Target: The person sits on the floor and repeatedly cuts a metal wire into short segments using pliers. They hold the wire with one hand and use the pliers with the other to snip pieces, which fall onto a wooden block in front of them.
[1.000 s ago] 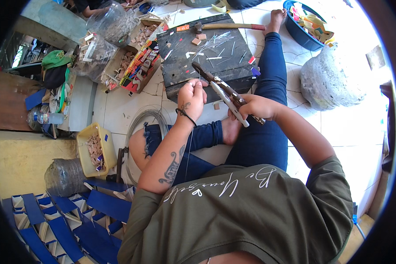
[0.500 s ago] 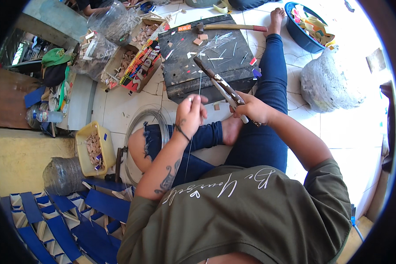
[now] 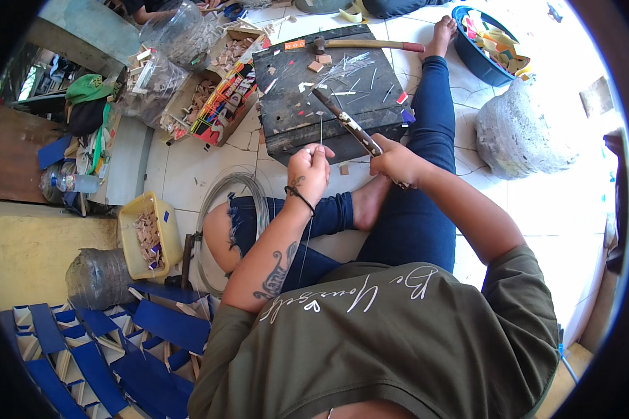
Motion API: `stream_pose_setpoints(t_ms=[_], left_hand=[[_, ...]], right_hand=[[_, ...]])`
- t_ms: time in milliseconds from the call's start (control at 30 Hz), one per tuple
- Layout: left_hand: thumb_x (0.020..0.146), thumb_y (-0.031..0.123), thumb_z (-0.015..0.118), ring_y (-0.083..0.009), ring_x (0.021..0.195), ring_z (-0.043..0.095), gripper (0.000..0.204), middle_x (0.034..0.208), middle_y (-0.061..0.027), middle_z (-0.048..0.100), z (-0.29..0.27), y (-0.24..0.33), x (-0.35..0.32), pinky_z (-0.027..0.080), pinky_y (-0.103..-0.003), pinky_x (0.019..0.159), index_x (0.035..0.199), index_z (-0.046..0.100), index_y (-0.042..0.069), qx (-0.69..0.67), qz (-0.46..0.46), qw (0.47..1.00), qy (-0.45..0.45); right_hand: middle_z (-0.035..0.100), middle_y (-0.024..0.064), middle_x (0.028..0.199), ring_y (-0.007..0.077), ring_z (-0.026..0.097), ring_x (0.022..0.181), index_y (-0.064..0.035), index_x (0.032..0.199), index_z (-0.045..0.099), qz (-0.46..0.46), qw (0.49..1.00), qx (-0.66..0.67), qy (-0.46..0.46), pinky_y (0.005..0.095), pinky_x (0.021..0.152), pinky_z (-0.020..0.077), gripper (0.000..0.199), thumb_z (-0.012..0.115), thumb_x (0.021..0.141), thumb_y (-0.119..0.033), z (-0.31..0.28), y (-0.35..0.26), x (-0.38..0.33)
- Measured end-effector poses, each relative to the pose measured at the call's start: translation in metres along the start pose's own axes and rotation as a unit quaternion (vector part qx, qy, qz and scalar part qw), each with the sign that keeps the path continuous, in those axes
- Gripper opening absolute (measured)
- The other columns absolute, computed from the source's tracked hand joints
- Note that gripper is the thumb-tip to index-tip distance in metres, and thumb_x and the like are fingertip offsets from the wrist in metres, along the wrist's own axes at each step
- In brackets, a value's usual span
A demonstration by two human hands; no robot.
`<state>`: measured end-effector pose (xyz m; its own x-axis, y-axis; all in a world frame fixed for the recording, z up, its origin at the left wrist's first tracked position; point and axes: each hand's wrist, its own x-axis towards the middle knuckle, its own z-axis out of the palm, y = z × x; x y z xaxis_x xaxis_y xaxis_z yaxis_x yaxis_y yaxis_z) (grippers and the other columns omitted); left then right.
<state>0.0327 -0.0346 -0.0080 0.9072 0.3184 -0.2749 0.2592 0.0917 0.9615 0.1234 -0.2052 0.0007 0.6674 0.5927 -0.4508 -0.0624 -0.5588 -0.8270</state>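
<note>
My left hand (image 3: 310, 169) is closed around a thin metal wire (image 3: 321, 126), whose end stands up past the fingers in front of the black box. The wire runs down past my wrist toward my lap. Beside it, my right hand (image 3: 397, 162) grips a long, worn brown hand tool (image 3: 348, 123) with chipped white paint; its exact kind is unclear. The tool's tip points up and left, near the wire's end but apart from it. A coil of wire (image 3: 262, 202) rests by my bent left knee. Short cut wires (image 3: 349, 68) lie on the black box (image 3: 286, 119).
On the box's far side lies a hammer (image 3: 370, 44). Cartons of wood bits (image 3: 220, 105) stand left of it. A yellow basket (image 3: 168, 223) and blue-topped wooden pieces (image 3: 98, 363) sit at my left. Far right are a blue tub (image 3: 468, 56) and a filled plastic bag (image 3: 517, 133).
My left hand has moved slightly right and its fingers have closed up on the wire. The tool's white arm, earlier apart from the brown one, no longer shows separately.
</note>
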Motion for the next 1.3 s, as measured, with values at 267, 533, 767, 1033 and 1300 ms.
stream_pose_setpoints(t_ms=[267,533,767,1033,1300], left_hand=[[0.095,0.018,0.038,-0.0055,0.038,0.034,0.028,0.050,0.0008,0.041,-0.005,0.008,0.002,0.031,-0.021,0.036,0.085,0.055,-0.002,-0.007,0.021,1.000,0.006],[0.096,0.018,0.038,-0.0054,0.038,0.034,0.028,0.049,0.0009,0.042,-0.006,0.011,0.005,0.031,-0.021,0.036,0.085,0.055,-0.002,0.027,0.043,0.999,0.005],[0.096,0.018,0.037,-0.0054,0.038,0.035,0.028,0.049,0.0006,0.042,-0.004,0.009,0.009,0.030,-0.021,0.036,0.085,0.055,0.000,0.087,0.069,0.994,-0.005],[0.096,0.018,0.037,-0.0058,0.038,0.037,0.027,0.051,-0.0004,0.045,-0.004,0.007,0.010,0.033,-0.020,0.037,0.088,0.055,-0.001,0.056,0.047,0.997,-0.018],[0.096,0.017,0.038,-0.0060,0.038,0.039,0.025,0.052,-0.0009,0.047,-0.018,0.000,-0.033,0.033,-0.020,0.037,0.091,0.054,-0.001,0.019,-0.005,1.000,-0.005]], right_hand=[[0.060,0.0130,0.100,0.0211,0.057,0.093,0.0008,0.113,0.051,-0.023,0.969,0.222,-0.106,0.0293,0.083,0.0433,0.047,0.054,0.067,-0.008,-0.006,0.000,-0.012],[0.055,0.0076,0.095,0.0143,0.052,0.084,-0.0029,0.123,0.047,-0.038,0.971,0.147,-0.183,0.0267,0.075,0.0422,0.058,0.052,0.066,-0.011,-0.011,0.010,-0.031],[0.057,0.0085,0.096,0.0151,0.054,0.084,-0.0015,0.125,0.044,-0.083,0.973,0.111,-0.184,0.0274,0.075,0.0441,0.059,0.054,0.067,-0.010,-0.011,0.004,-0.026],[0.058,0.0103,0.091,0.0176,0.056,0.083,0.0024,0.103,0.053,-0.002,0.976,0.127,-0.176,0.0282,0.075,0.0446,0.039,0.054,0.066,-0.010,-0.004,0.007,-0.021],[0.053,0.0093,0.073,0.0176,0.052,0.065,0.0011,0.094,0.053,-0.033,0.991,0.099,-0.080,0.0294,0.059,0.0427,0.031,0.057,0.066,-0.012,0.008,0.009,-0.016]])
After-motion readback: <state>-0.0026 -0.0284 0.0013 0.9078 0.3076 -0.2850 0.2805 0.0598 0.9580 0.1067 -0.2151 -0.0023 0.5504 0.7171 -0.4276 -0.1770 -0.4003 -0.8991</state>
